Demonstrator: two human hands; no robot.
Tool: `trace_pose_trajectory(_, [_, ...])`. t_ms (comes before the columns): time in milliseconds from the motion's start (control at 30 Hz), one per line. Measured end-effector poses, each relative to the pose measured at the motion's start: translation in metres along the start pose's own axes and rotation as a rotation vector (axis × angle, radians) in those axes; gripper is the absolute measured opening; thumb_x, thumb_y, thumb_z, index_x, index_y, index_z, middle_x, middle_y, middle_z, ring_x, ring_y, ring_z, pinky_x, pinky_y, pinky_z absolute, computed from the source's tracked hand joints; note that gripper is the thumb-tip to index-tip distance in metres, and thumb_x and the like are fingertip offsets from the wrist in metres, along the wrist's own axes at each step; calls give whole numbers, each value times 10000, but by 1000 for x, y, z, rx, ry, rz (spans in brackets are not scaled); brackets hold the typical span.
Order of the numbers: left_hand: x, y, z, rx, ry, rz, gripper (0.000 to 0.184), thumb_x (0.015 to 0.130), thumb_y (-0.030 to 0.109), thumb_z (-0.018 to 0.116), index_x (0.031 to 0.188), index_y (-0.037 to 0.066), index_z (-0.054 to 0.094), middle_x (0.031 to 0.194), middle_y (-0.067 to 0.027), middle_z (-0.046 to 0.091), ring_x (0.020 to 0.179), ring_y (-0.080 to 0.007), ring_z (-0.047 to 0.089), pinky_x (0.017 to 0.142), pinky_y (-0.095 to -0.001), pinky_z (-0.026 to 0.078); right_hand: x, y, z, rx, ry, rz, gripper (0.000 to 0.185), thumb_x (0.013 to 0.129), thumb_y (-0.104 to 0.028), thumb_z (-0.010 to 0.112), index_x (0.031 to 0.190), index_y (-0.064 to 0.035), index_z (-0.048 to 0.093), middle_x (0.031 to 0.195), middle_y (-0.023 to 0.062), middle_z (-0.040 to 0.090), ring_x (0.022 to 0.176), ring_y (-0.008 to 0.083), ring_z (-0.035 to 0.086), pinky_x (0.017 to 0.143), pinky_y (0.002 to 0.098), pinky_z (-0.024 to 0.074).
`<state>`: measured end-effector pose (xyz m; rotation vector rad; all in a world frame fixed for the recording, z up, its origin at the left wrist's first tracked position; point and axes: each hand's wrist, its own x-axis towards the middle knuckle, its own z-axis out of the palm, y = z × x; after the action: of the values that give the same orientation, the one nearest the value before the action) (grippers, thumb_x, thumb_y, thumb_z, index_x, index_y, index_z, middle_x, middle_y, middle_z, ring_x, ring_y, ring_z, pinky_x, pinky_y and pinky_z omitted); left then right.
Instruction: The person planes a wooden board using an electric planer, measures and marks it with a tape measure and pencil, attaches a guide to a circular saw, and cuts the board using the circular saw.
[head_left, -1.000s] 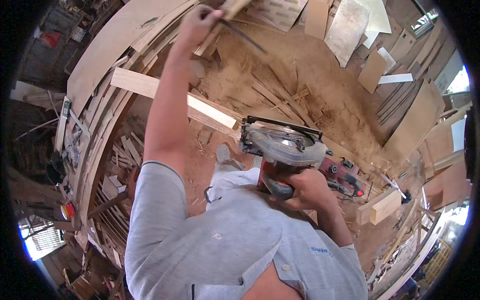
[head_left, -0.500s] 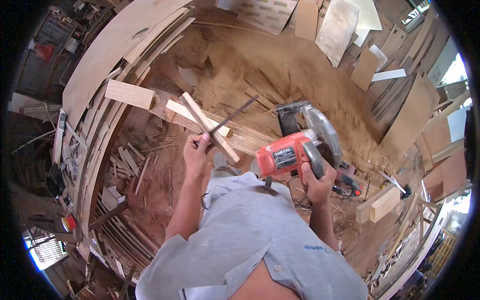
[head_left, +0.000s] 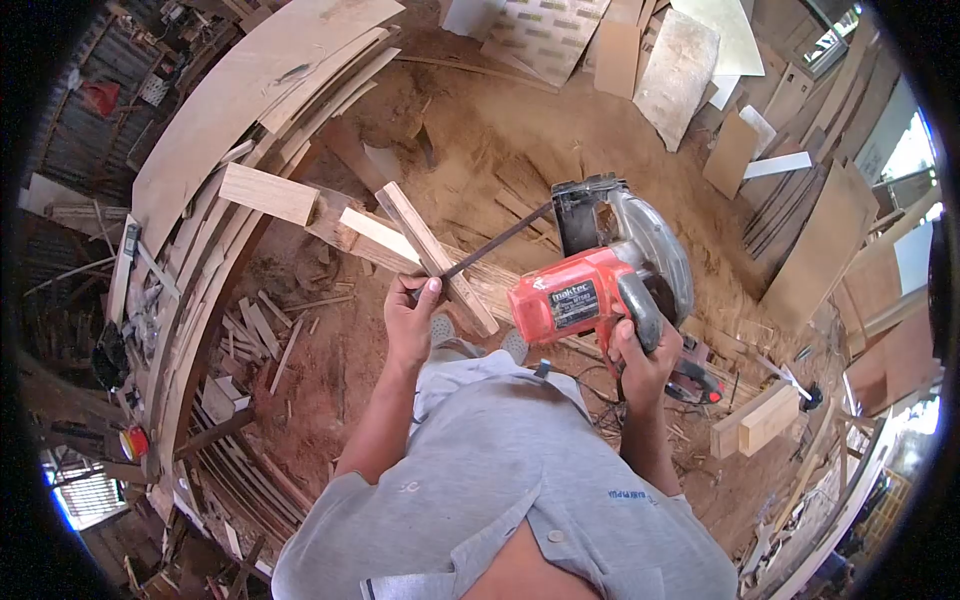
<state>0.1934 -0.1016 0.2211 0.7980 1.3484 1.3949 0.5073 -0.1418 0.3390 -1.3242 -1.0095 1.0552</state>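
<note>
My right hand (head_left: 643, 360) is wrapped round the black rear handle of a red Maktec circular saw (head_left: 575, 295). The saw is raised and tilted, with its dark base plate and grey blade guard facing away from me. Between the thumb and fingers of my left hand (head_left: 412, 315) is a dark metal bar (head_left: 500, 244) that crosses a pale wooden strip (head_left: 437, 258). Bar and strip form a cross and move together. The bar's far end reaches the edge of the saw's base plate; whether it touches, I cannot tell. Below them lies a long wooden plank (head_left: 490, 290).
A wood block (head_left: 268, 193) and a pale offcut (head_left: 380, 235) lie along the plank. Curved stacked boards (head_left: 225, 200) stand at left. A second red power tool (head_left: 695, 380) and wood blocks (head_left: 768, 418) are at right. Sawdust (head_left: 470, 130) and scraps cover the ground.
My left hand has moved right with the bar and strip, and the bar's tip has come to the saw's base plate. The saw has turned slightly in my right hand.
</note>
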Motion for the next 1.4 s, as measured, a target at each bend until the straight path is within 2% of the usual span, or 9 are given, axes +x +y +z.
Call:
trace_pose_trajectory(400, [17,13,-5,62,-58,-62,199,1004,171,767,1035,39,621,955,-33,697,860,-92,648,814,-267,556,1,-4,-8,-143,-173,-17,329,889,-146,845,1153,17,736,932,10,730,857,83,634,801,267,518])
trace_pose_trajectory(533, [21,1,1,52,-143,-135,191,1035,159,715,1109,44,582,1083,-75,693,935,-127,661,863,-309,574,-4,-12,-6,-165,-296,46,405,862,-151,882,1198,16,731,1016,40,764,929,83,662,855,285,541])
trace_pose_trajectory(667, [10,8,47,-257,-57,-141,403,1072,153,649,1394,43,432,1244,-122,653,1048,-172,664,958,-377,584,-9,-18,7,-478,-448,-169,438,816,-272,904,1120,-5,739,844,36,686,767,161,639,744,323,531])
trace_pose_trajectory(767, [12,-4,40,-308,-49,-224,568,1090,176,620,1562,9,350,1283,-149,634,1124,-219,660,969,-397,569,1,-21,8,-490,-480,-362,483,803,-317,914,1142,-20,739,973,125,730,866,281,715,804,389,562])
trace_pose_trajectory(867, [15,-3,27,-88,-204,-146,487,1086,164,621,1498,-20,439,1289,-145,636,1135,-218,663,974,-384,566,5,-25,4,-500,-530,-368,519,796,-332,912,1183,-33,740,1084,158,744,1009,356,725,923,449,547])
trace_pose_trajectory(1033, [-10,-1,42,-124,28,-82,406,1083,173,629,1431,-5,523,1257,-102,671,1126,-178,665,878,-343,595,9,-29,3,-551,-530,-446,509,787,-310,906,1189,-39,753,1115,167,745,1063,386,703,1012,484,509])
trace_pose_trajectory(1133, [-16,-25,36,-109,114,-143,407,1074,190,660,1417,5,541,1244,-93,665,1094,-170,650,878,-344,584,10,-24,1,-565,-529,-375,463,783,-301,905,1138,-39,766,1060,167,751,995,371,720,937,467,543])
trace_pose_trajectory(1233, [-25,-28,45,-175,202,-166,386,1067,188,677,1390,9,562,1209,-88,673,1047,-158,644,866,-336,569,8,-10,-3,-595,-471,-354,472,796,-440,890,1079,-79,780,893,164,755,811,358,751,738,427,601])
trace_pose_trajectory(1400, [-20,-39,37,-80,133,-179,335,1073,240,676,1283,-8,596,1115,-80,668,943,-150,638,800,-327,566,9,-8,-2,-599,-417,-224,487,800,-443,899,1053,-46,775,808,151,753,718,319,759,672,390,602])
